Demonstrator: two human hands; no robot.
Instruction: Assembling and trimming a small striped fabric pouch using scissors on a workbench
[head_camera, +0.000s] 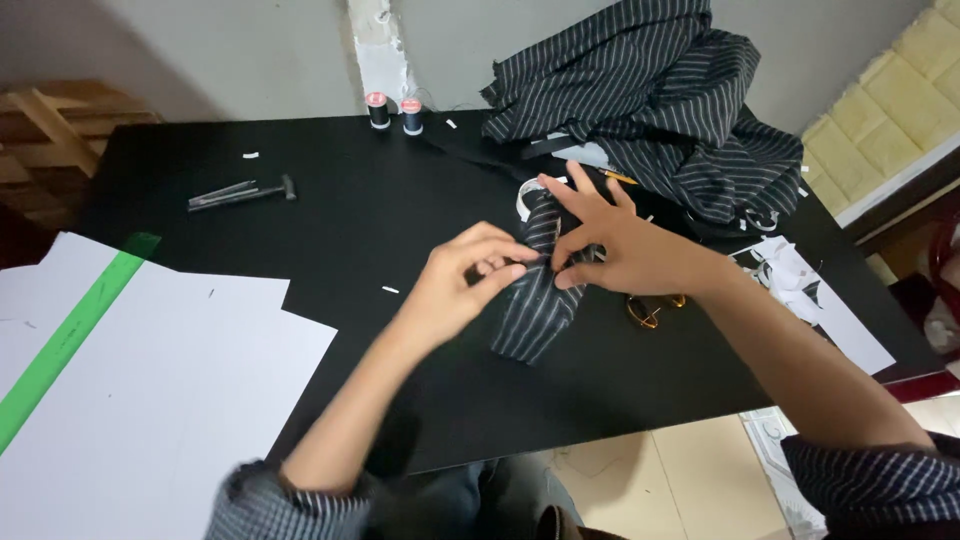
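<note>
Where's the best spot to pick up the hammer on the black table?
Probably the hammer by mid-handle, coming from above. It lies flat, head to the right and handle running left, with bare table on both sides, so fingers can close across the slim shaft.
</note>
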